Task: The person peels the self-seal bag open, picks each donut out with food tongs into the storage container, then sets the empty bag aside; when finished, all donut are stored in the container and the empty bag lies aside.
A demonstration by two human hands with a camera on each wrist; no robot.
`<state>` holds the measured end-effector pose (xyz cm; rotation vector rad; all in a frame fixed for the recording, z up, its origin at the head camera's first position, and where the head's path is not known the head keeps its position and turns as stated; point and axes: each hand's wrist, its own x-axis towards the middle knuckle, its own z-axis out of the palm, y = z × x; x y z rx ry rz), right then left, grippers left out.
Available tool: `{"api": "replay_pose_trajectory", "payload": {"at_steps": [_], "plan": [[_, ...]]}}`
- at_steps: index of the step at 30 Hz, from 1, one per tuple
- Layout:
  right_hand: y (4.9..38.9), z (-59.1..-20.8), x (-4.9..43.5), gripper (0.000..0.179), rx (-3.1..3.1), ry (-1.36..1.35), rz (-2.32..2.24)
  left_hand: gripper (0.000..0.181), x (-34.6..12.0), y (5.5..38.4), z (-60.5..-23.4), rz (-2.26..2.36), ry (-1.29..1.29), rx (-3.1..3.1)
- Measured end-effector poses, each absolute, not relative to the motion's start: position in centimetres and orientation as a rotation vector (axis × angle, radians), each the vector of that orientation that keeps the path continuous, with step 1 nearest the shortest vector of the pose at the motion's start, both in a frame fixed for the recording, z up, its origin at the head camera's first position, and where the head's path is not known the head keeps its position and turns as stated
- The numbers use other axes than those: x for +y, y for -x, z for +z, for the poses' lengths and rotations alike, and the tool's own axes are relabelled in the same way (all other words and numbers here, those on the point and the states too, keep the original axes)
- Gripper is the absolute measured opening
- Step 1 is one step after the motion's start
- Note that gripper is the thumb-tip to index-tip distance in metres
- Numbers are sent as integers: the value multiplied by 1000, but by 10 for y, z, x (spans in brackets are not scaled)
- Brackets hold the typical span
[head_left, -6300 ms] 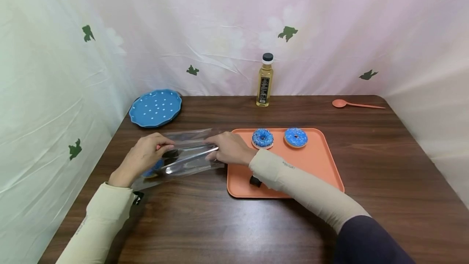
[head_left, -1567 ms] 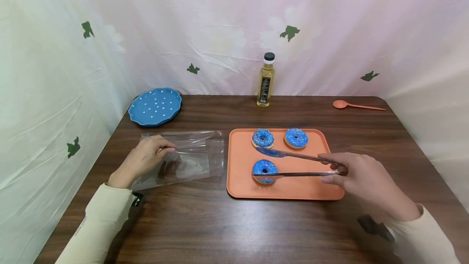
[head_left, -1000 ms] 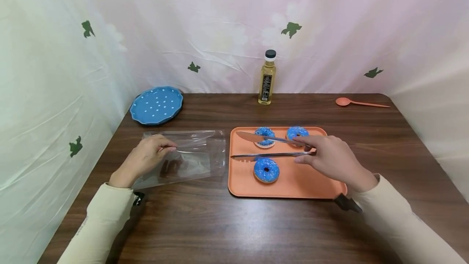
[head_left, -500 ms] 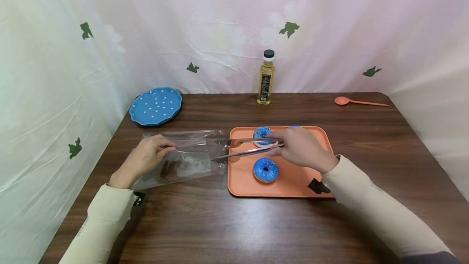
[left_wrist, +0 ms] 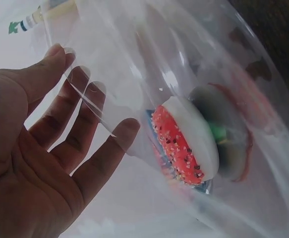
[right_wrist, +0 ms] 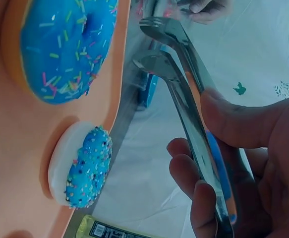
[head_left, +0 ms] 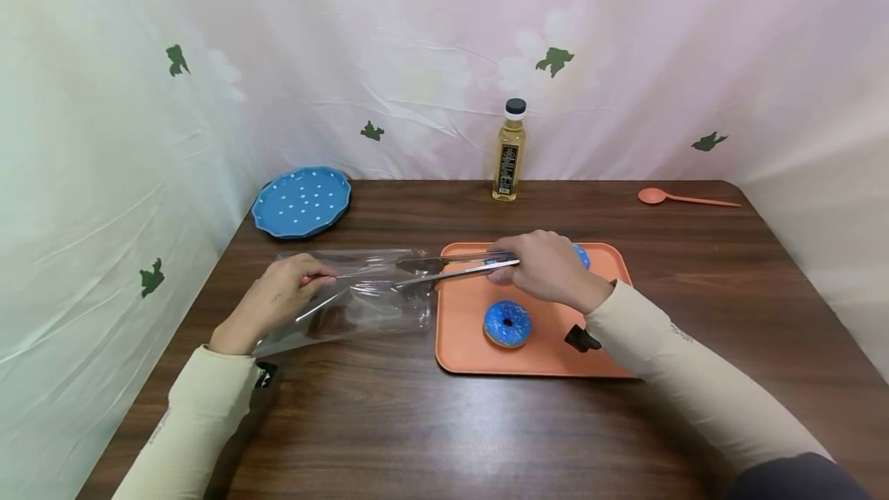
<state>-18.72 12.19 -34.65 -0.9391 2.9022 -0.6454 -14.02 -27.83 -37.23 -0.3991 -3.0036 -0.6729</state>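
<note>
My left hand [head_left: 278, 298] pinches the edge of a clear plastic bag [head_left: 368, 307] lying on the table's left side. In the left wrist view, a doughnut with red sprinkled icing [left_wrist: 176, 144] shows through the film; from the head it is hidden. My right hand [head_left: 549, 268], above the orange tray [head_left: 458, 361], grips metal tongs [head_left: 472, 271]. Their arms are slightly apart, with nothing between the tips, which overlap the bag's right end; I cannot tell whether inside or above. A blue-iced doughnut [head_left: 508, 324] lies at the tray's front. Two more behind it [right_wrist: 80, 166] are partly hidden by my right hand.
A blue dotted plate [head_left: 302, 203] is at the back left. An oil bottle [head_left: 509, 153] stands upright at the back edge, and an orange spoon [head_left: 653, 196] lies back right. Cloth walls [head_left: 417, 60] enclose the table's back and sides.
From beside the front doughnut, my right hand has carried the tongs left across the tray to the bag's end, their arms drawing closer together. My left hand has stayed on the bag.
</note>
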Motion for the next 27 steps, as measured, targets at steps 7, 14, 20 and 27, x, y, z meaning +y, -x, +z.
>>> {"api": "replay_pose_trajectory", "payload": {"at_steps": [7,14,20,27], "plan": [[189,-348,120,27,2964,957,-612,16,-278,141,-371,-672,390,-3006],[188,-347,119,23,3010,945,-591,18,-277,140,-371,-686,381,-3018],[189,-350,116,23,2992,962,-593,17,-279,140,-369,-684,374,-3016],[183,-353,101,28,2910,1023,-560,16,-275,139,-370,-718,396,-3009]]}}
